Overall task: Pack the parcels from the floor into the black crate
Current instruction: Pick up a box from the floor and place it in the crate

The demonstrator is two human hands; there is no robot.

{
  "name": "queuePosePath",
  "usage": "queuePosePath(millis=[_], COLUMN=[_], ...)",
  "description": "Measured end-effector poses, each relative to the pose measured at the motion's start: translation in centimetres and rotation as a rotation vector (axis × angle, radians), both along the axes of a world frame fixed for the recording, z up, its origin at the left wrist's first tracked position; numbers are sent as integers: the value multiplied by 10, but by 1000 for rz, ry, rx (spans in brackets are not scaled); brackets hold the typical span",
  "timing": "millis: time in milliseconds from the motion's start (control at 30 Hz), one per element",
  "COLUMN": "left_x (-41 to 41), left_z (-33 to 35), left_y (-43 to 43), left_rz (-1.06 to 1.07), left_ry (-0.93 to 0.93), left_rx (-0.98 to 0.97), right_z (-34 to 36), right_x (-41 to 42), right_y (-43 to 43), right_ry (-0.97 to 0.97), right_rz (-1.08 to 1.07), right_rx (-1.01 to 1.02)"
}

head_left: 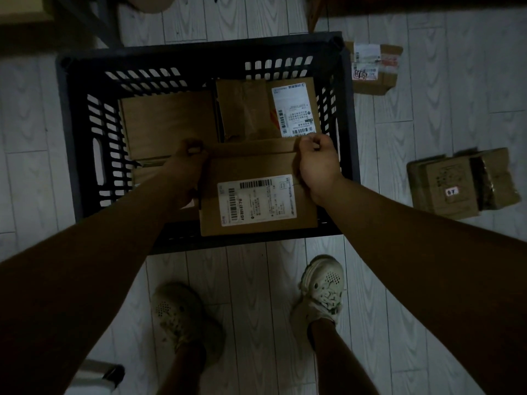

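A black slotted crate (85,143) stands on the pale wood floor in front of my feet. Inside lie a plain brown parcel (168,124) at the left and a labelled brown parcel (265,109) at the back right. I hold a brown cardboard parcel (256,203) with a white barcode label over the crate's near side. My left hand (185,166) grips its left edge and my right hand (318,163) grips its top right corner, fingers curled round it. Its near edge overlaps the crate's front rim.
On the floor to the right lie a taped parcel (373,67) near the crate's far corner and a brown parcel (462,183) with a small white sticker. My two shoes (322,286) stand just behind the crate. A dark furniture leg (94,21) rises at the back left.
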State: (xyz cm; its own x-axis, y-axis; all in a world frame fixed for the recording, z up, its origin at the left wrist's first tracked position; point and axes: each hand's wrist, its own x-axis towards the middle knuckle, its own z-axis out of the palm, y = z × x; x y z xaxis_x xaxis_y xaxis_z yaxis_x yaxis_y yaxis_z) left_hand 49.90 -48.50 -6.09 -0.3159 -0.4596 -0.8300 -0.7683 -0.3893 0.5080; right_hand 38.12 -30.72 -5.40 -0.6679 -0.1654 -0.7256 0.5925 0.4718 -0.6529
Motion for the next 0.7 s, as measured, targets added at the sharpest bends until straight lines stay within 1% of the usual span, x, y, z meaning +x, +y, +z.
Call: queuePosePath(millis=[133,367,500,567,700], left_x=[-4,3,3,2,8], left_z=[0,0,1,0,-6], left_y=[-3,1,-2,-4,-7], left_rz=[14,212,263,254,134], left_ry=[-17,32,47,54,58], left_rx=[10,65,136,132,104], right_z=[1,0,3,2,0], right_x=[-3,-5,-10,-11,-9], right_y=[-3,-3,0,2,3], right_ry=[-20,-109,-155,-175,-176], right_rz=[-35,-99,-113,-111,-97], right_rx=[-5,-30,-79,-81,-79])
